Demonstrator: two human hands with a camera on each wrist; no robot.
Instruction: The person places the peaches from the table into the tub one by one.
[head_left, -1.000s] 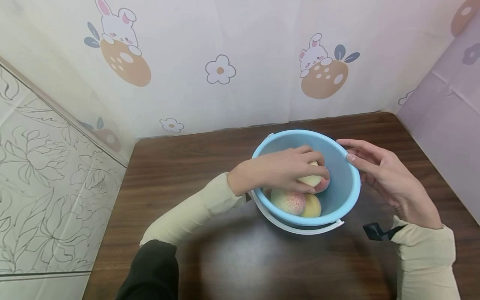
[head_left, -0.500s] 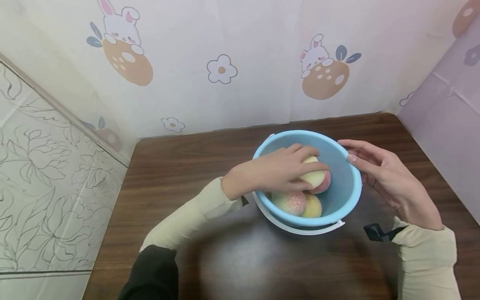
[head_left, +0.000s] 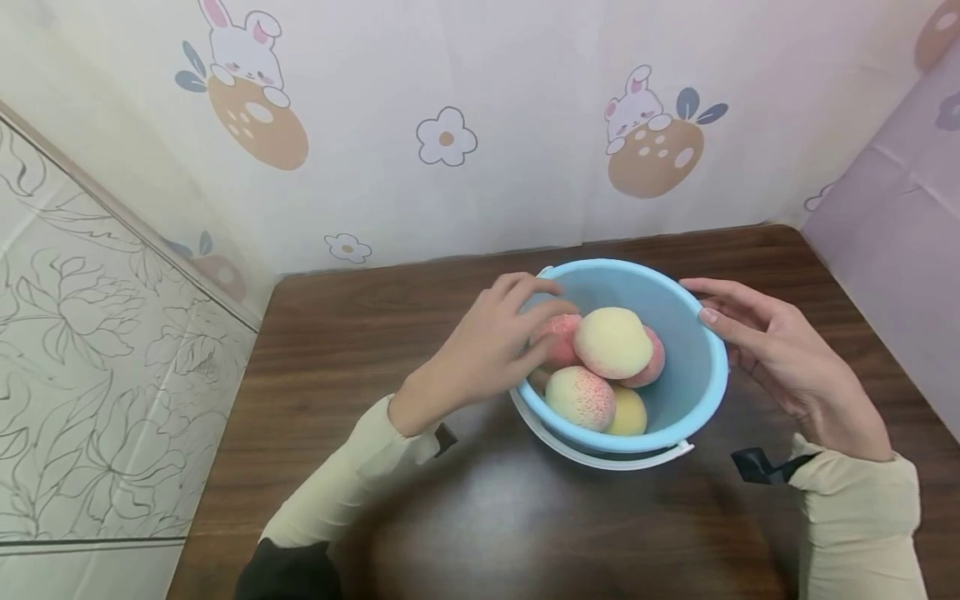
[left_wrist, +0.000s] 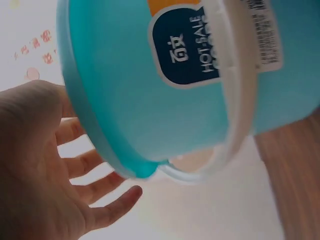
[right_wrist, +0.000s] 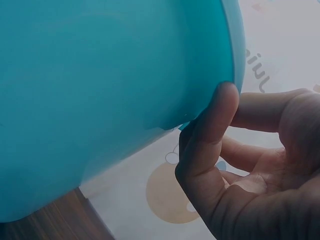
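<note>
A light blue bucket (head_left: 686,392) stands on the table with several round, peach-like fruits inside. A cream one (head_left: 613,342) lies on top, against a pinkish one (head_left: 654,358). A cream fruit with pink speckles (head_left: 581,398) and a yellow one (head_left: 628,412) lie toward the near side. My left hand (head_left: 480,346) hovers over the bucket's left rim, fingers spread and loosely bent, partly covering a pink fruit (head_left: 561,342); nothing is in its grasp. With thumb and fingers at the right rim, my right hand (head_left: 787,358) holds the bucket.
The bucket's white handle (head_left: 600,458) hangs down on the near side. Brown wooden tabletop (head_left: 360,333) extends to the left and front. A wall covering (head_left: 517,167) with rabbit prints rises behind, and a patterned panel (head_left: 112,375) borders the left.
My left hand has let go of the cream fruit, leaving it on top of the others, and has drawn back left to the rim. My right hand keeps its place at the bucket.
</note>
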